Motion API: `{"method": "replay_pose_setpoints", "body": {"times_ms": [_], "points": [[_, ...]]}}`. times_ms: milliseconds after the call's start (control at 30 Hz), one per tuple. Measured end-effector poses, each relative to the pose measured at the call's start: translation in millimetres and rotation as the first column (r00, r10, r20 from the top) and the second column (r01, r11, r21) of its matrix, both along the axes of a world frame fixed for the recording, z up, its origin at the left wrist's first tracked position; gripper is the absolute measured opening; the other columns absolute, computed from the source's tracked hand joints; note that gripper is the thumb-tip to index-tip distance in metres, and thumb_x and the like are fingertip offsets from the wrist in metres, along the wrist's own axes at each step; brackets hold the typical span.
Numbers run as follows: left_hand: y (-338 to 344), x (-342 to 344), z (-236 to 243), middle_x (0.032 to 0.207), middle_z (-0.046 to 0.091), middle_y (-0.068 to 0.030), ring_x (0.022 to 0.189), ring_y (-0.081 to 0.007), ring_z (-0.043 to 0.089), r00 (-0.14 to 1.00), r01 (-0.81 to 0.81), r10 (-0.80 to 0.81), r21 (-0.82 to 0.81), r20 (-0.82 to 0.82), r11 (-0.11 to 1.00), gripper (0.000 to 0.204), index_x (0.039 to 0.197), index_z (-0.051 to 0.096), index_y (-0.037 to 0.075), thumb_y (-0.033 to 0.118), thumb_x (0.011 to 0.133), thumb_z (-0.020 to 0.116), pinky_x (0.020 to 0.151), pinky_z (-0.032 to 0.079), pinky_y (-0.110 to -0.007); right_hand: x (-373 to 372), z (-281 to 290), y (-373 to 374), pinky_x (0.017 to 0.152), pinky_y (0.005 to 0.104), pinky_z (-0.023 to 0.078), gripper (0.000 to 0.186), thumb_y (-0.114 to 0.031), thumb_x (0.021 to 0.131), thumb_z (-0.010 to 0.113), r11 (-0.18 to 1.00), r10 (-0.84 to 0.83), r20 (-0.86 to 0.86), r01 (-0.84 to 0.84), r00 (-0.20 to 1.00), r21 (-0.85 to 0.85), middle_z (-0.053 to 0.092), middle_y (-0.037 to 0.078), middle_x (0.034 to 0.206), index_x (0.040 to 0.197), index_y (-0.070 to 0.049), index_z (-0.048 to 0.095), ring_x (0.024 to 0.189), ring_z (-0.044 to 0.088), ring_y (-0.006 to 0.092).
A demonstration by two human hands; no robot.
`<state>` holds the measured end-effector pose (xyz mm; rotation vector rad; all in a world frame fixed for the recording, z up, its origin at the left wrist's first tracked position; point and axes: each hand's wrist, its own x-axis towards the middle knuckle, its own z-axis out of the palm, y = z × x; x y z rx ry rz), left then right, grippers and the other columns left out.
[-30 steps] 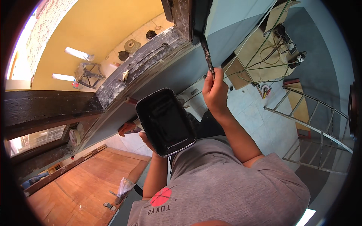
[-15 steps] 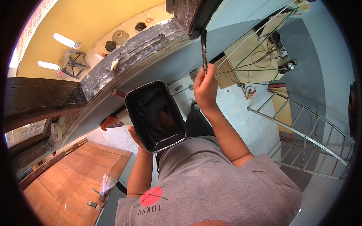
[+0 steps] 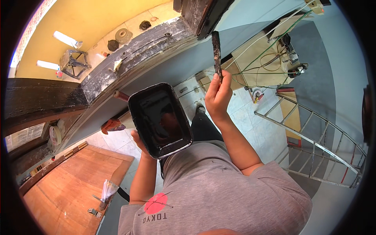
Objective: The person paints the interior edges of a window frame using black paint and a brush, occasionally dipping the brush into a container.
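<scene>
My right hand [image 3: 219, 94] pinches the handle of a paintbrush [image 3: 216, 49], its dark, paint-coated head pointing up toward the dark wooden frame post [image 3: 206, 19]. The bristle end sits close to the post's lower edge; whether it touches, I cannot tell. A rectangular black paint tray [image 3: 135, 113] with glossy dark liquid inside rests tilted in front of my body. My left hand [image 3: 140, 141] holds it from its left side and below, with most of the fingers hidden under the tray.
A paint-spattered sill [image 3: 129, 55] crosses the upper left, with a white scrap [image 3: 117, 65] on it. A metal ladder [image 3: 313, 137] leans at the right. Loose cables [image 3: 250, 70] trail over boards. A wooden door panel [image 3: 70, 188] lies lower left; a stool [image 3: 74, 62] stands beyond the sill.
My right hand and the paintbrush have moved slightly right and a little down, and the brush has turned to show its broader side. The tray stays nearly in place.
</scene>
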<state>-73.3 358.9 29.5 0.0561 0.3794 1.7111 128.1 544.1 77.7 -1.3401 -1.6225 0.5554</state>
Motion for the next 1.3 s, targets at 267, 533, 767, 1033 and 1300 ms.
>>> {"method": "replay_pose_setpoints", "body": {"times_ms": [267,533,767,1033,1300], "points": [[1.8,4.9,-1.1,0.154,0.056,-0.0187,0.134,-0.0305,0.061,0.999,-0.017,0.017,-0.015,-0.039,1.000,0.103,0.160,0.043,0.002,0.075,0.092,0.067,0.112,0.055,-0.048,-3.7,-25.8,20.4,0.054,0.0399,0.044,0.010,-0.006,0.110,0.053,0.997,0.023,0.073,-0.028,0.997,0.066,0.057,0.013,0.072,0.117,0.000,0.051,0.057,0.057,0.0262],[2.9,8.4,-2.4,0.159,0.050,-0.0209,0.140,-0.0354,0.056,0.999,0.010,-0.012,0.031,0.046,0.999,0.103,0.163,0.038,0.003,0.074,0.094,0.066,0.114,0.053,-0.051,-7.2,-20.1,22.9,0.056,0.0420,0.048,0.012,-0.003,0.108,0.053,0.999,0.049,0.131,-0.050,0.990,0.004,0.058,0.015,0.077,0.118,0.001,0.048,0.062,0.063,0.0298],[10.6,13.4,0.2,0.158,0.051,-0.0218,0.139,-0.0363,0.058,0.998,-0.010,0.007,0.053,0.054,0.999,0.102,0.164,0.036,0.003,0.073,0.095,0.064,0.111,0.057,-0.053,-8.4,-0.2,11.5,0.056,0.0480,0.046,0.013,-0.003,0.107,0.055,0.999,0.030,0.056,-0.032,0.998,0.031,0.059,0.019,0.078,0.116,0.000,0.046,0.065,0.063,0.0400],[17.5,14.9,3.2,0.155,0.053,-0.0232,0.134,-0.0358,0.062,0.995,-0.008,-0.001,0.091,0.096,0.996,0.103,0.163,0.037,0.001,0.073,0.095,0.065,0.111,0.057,-0.052,-7.4,-4.5,14.9,0.055,0.0475,0.048,0.010,-0.004,0.107,0.056,0.999,0.015,0.135,-0.020,0.991,0.037,0.061,0.018,0.072,0.114,-0.001,0.049,0.063,0.067,0.0396],[13.4,12.5,-4.3,0.163,0.046,-0.0216,0.144,-0.0360,0.053,0.986,0.055,-0.078,0.155,0.146,0.986,0.103,0.165,0.033,0.002,0.073,0.095,0.064,0.118,0.049,-0.054,6.2,-2.2,8.3,0.057,0.0444,0.050,0.014,-0.007,0.107,0.058,0.999,0.043,0.137,-0.044,0.990,0.001,0.062,0.018,0.075,0.116,0.001,0.051,0.064,0.066,0.0387]]}}
